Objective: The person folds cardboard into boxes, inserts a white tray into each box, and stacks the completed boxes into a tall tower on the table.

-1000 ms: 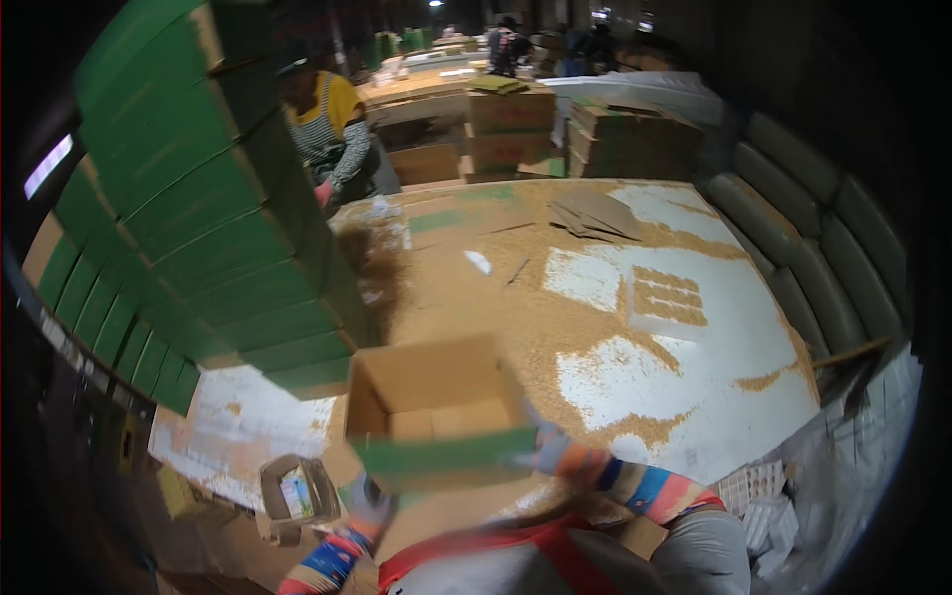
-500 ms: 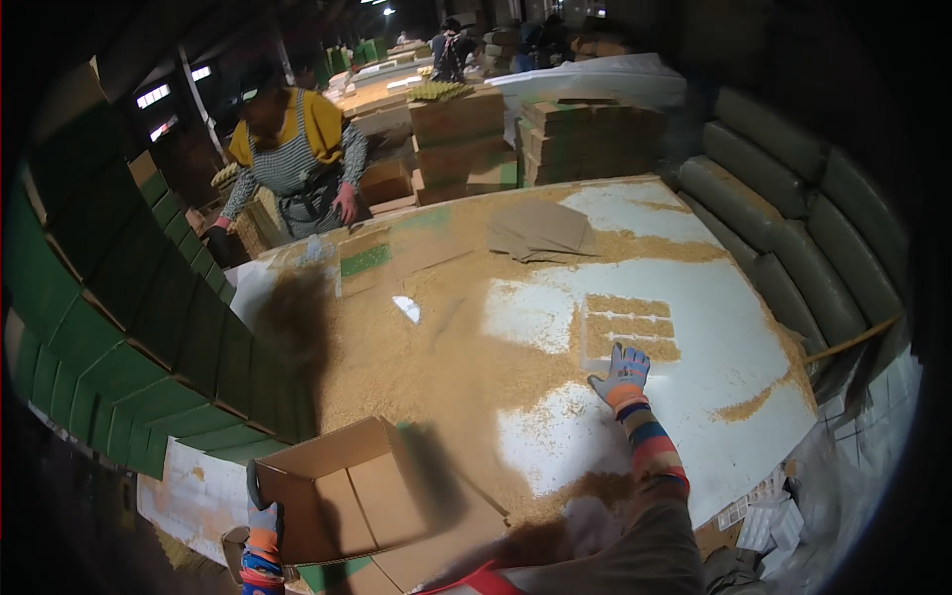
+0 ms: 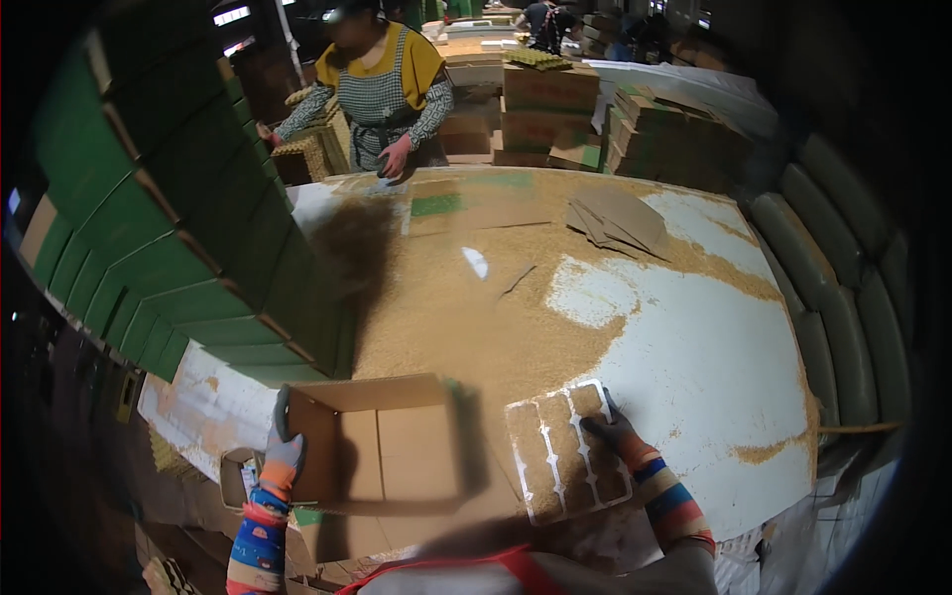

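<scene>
An open cardboard box (image 3: 409,451) stands at the near edge of the worktable, and its inside shows bare brown board. My left hand (image 3: 285,446), in a grey and orange glove, is closed over the box's left wall. To the right of the box, a white divided tray (image 3: 549,458) is tilted above the table, its long compartments filled with tan, sawdust-like loose material. My right hand (image 3: 617,438) grips the tray's right edge, thumb on top; the fingers underneath are hidden.
Tan loose material (image 3: 446,307) covers much of the white tabletop (image 3: 694,347). Flat cardboard pieces (image 3: 615,223) lie farther back. Green boxes (image 3: 188,268) rise in a tall stack at left; grey-green sacks (image 3: 833,297) line the right. A co-worker (image 3: 382,89) stands across the table.
My right hand has drawn the filled tray from the table's right part toward me, beside the box. My left hand still holds the box. The view has turned left.
</scene>
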`<state>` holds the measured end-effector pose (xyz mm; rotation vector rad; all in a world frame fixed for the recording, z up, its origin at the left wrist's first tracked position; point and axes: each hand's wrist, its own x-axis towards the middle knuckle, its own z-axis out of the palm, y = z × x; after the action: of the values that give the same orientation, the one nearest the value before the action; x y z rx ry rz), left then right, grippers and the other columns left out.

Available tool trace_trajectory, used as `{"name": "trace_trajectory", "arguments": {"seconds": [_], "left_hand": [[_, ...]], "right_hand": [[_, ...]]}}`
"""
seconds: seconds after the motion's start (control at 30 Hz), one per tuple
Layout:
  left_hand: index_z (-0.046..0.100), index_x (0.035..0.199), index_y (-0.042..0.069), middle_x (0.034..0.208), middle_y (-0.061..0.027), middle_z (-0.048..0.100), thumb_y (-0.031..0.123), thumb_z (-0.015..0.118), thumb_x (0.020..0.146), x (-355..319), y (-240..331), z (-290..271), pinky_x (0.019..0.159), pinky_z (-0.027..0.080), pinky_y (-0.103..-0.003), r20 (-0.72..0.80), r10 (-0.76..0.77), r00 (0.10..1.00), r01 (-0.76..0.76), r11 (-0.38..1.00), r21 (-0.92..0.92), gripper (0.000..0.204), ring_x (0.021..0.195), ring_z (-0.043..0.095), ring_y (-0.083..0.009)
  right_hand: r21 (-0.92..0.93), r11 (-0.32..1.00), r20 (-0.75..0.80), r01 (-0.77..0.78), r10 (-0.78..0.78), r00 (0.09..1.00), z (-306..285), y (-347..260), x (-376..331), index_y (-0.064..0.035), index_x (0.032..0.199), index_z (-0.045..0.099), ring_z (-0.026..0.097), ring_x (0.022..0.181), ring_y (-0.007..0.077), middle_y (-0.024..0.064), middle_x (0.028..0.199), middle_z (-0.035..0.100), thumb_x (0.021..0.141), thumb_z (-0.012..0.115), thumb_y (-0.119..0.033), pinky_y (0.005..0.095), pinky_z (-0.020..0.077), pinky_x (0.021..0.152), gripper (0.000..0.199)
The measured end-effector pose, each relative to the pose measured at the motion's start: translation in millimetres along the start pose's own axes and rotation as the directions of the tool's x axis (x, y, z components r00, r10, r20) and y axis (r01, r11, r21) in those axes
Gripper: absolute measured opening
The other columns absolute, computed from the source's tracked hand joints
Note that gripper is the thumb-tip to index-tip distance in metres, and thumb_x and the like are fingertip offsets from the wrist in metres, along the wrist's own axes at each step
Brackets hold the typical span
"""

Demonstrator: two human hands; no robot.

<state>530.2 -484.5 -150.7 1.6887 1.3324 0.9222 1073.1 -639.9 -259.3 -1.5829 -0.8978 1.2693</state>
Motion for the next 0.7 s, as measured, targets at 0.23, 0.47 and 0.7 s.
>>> {"name": "trace_trajectory", "arguments": {"seconds": [0.23,0.47,0.7], "left_hand": [[0.026,0.144,0.006,0.138,-0.0121,0.040,-0.009,0.041,0.071,7.4,5.4,2.8,0.102,0.032,-0.027,0.011,0.040,0.999,-0.039,0.993,-0.113,0.076,0.127,0.037,-0.0214],[0.031,0.142,0.010,0.124,-0.0137,0.051,0.016,0.056,0.086,2.2,-21.7,10.2,0.091,0.041,-0.034,-0.201,0.072,0.977,-0.090,0.993,-0.083,0.062,0.104,0.050,-0.0225],[0.049,0.127,0.005,0.113,-0.0082,0.059,0.018,0.058,0.088,7.8,-39.5,0.6,0.082,0.048,-0.026,-0.167,-0.177,0.970,0.041,0.795,-0.605,0.041,0.096,0.057,-0.0152]], "right_hand": [[-0.167,0.974,-0.050,0.152,-0.162,0.985,-26.4,-145.7,-18.0,-0.0012,0.131,0.044,0.053,0.112,0.0186,0.0114,0.123,0.056,0.079,0.072,-0.026,0.0306,0.0437,0.095,0.064],[0.043,0.913,0.271,0.407,-0.402,0.874,133.3,-336.7,-18.1,-0.0043,0.124,0.050,0.061,0.092,0.0137,0.0087,0.110,0.061,0.087,0.064,-0.025,0.0293,0.0527,0.077,0.045],[-0.252,0.829,0.769,0.499,-0.142,0.624,276.2,-314.8,35.1,-0.0086,0.133,0.045,0.054,0.101,0.0117,0.0042,0.116,0.059,0.079,0.073,-0.027,0.0299,0.0452,0.088,0.064]]}}
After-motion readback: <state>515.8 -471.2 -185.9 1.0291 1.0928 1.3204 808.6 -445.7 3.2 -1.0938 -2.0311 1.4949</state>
